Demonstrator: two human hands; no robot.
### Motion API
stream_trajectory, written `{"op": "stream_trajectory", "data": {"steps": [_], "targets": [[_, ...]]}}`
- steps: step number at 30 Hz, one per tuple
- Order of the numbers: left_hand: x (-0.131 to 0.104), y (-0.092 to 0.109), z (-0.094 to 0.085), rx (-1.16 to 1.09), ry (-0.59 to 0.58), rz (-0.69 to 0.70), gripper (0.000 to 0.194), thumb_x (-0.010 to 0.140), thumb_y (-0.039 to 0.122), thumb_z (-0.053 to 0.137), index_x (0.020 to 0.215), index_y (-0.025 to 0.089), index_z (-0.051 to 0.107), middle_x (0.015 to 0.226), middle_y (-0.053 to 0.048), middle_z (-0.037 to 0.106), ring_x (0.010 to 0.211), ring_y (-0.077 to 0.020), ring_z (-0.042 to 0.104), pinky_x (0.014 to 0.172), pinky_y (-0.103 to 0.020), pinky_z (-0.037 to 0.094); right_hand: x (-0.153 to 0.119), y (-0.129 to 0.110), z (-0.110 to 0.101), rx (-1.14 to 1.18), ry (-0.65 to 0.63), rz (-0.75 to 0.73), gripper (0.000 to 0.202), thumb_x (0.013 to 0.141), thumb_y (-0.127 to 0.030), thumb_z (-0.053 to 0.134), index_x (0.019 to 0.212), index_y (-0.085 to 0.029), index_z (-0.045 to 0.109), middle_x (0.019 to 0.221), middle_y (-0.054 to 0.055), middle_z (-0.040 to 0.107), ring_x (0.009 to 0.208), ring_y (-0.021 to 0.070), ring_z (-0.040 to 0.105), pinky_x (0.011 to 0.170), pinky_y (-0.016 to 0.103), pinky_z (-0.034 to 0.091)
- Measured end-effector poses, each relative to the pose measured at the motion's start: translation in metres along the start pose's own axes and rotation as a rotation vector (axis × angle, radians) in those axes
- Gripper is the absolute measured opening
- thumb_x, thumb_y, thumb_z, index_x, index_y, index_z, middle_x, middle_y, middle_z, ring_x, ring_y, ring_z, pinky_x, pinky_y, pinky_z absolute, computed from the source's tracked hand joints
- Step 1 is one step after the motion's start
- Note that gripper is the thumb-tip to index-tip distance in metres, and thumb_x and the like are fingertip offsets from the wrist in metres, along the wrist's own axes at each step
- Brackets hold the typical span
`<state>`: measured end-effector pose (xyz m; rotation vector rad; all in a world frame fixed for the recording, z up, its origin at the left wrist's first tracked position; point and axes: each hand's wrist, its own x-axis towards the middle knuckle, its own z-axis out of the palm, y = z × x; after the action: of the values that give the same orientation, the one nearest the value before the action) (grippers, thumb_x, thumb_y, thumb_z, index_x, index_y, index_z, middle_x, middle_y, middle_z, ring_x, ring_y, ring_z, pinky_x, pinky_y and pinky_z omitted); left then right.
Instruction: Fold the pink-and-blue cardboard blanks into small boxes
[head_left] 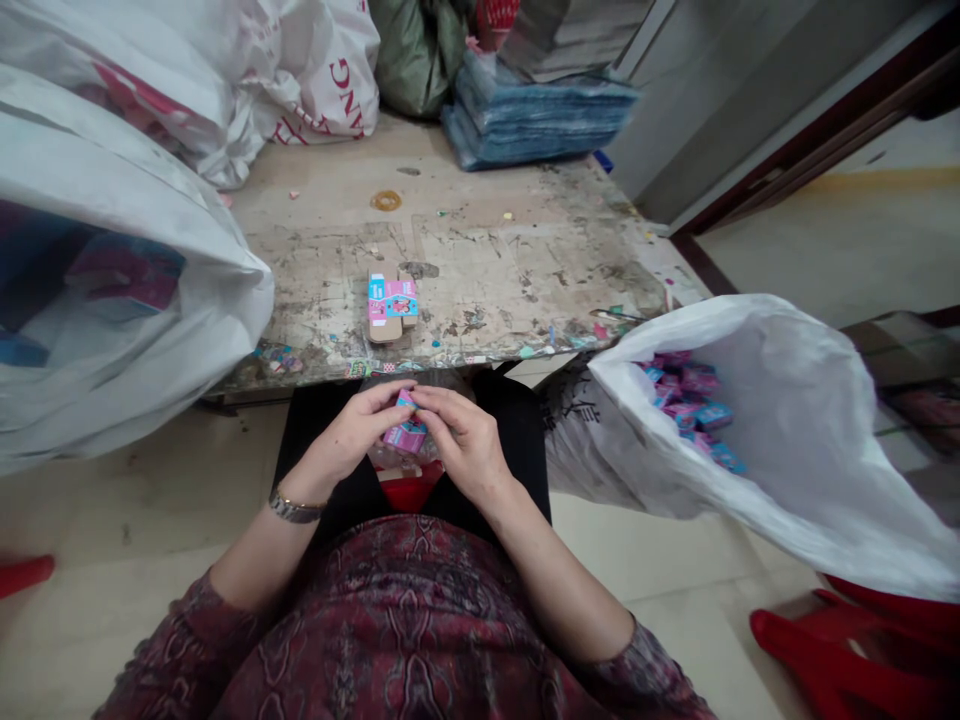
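Observation:
Between my two hands, above my lap and just in front of the table edge, is a small pink and blue cardboard box (pixel 406 436). My left hand (pixel 365 425) grips it from the left with thumb and fingers. My right hand (pixel 463 438) pinches its upper right part, fingertips meeting those of the left hand. The fingers cover the top of the box, so I cannot tell whether its flap is closed. On the table ahead lies an unfolded pink and blue box blank (pixel 392 303) with brown cardboard flaps showing.
The stained table (pixel 487 250) carries a yellowish tape ring (pixel 386 201), stacked blue plastic-wrapped bundles (pixel 540 115) and white bags (pixel 315 75). At right, an open white sack (pixel 795 400) holds several small boxes (pixel 694 400). Another white bag (pixel 217 290) hangs at left. Red stools (pixel 840 650) stand low.

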<state>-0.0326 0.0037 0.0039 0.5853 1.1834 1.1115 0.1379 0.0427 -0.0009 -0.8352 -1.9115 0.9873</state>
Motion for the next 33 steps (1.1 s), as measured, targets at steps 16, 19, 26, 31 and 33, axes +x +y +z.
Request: {"op": "stream_trajectory", "data": {"steps": [16,19,26,31,33], "targets": [[0.003,-0.003,0.011,-0.029,0.065,0.113,0.031,0.080,0.043,0.076,0.099,0.019,0.077,0.097,-0.005,0.073,0.083,-0.0149,0.065,0.067,-0.022,0.053,-0.004,0.009,0.008,-0.003,0.066,0.006,0.032,0.095,-0.023,0.061,0.125,-0.030,0.071,0.129,0.008,0.071,0.122,0.0220,0.066,0.106,0.043,0.053],[0.002,-0.001,0.015,-0.057,0.072,0.108,0.027,0.079,0.039,0.076,0.096,0.018,0.076,0.090,-0.004,0.071,0.077,-0.0138,0.063,0.062,-0.022,0.051,-0.004,0.009,0.008,0.006,0.086,0.004,0.029,0.096,-0.024,0.061,0.122,-0.029,0.072,0.125,0.008,0.073,0.119,0.0221,0.067,0.105,0.042,0.054],[-0.001,-0.005,0.023,-0.199,0.074,0.116,0.027,0.078,0.039,0.076,0.093,0.017,0.072,0.090,-0.003,0.070,0.081,-0.0145,0.064,0.067,-0.023,0.053,-0.003,0.008,0.008,-0.033,0.132,-0.062,0.021,0.096,-0.023,0.062,0.109,-0.028,0.077,0.113,0.006,0.078,0.107,0.0212,0.073,0.095,0.040,0.059],[0.002,-0.010,0.019,-0.148,0.096,0.146,0.026,0.079,0.039,0.076,0.092,0.017,0.075,0.091,-0.003,0.072,0.085,-0.0152,0.064,0.076,-0.025,0.052,-0.005,0.008,0.014,-0.056,0.142,-0.073,0.028,0.097,-0.024,0.060,0.121,-0.027,0.071,0.119,0.006,0.076,0.111,0.0212,0.072,0.098,0.039,0.058],[0.002,-0.011,0.018,-0.109,0.115,0.159,0.025,0.080,0.039,0.075,0.095,0.018,0.077,0.093,-0.004,0.074,0.087,-0.0157,0.065,0.077,-0.025,0.051,-0.006,0.009,0.016,-0.063,0.147,-0.051,0.034,0.096,-0.025,0.061,0.130,-0.026,0.066,0.123,0.007,0.075,0.113,0.0221,0.071,0.100,0.040,0.057]]}}
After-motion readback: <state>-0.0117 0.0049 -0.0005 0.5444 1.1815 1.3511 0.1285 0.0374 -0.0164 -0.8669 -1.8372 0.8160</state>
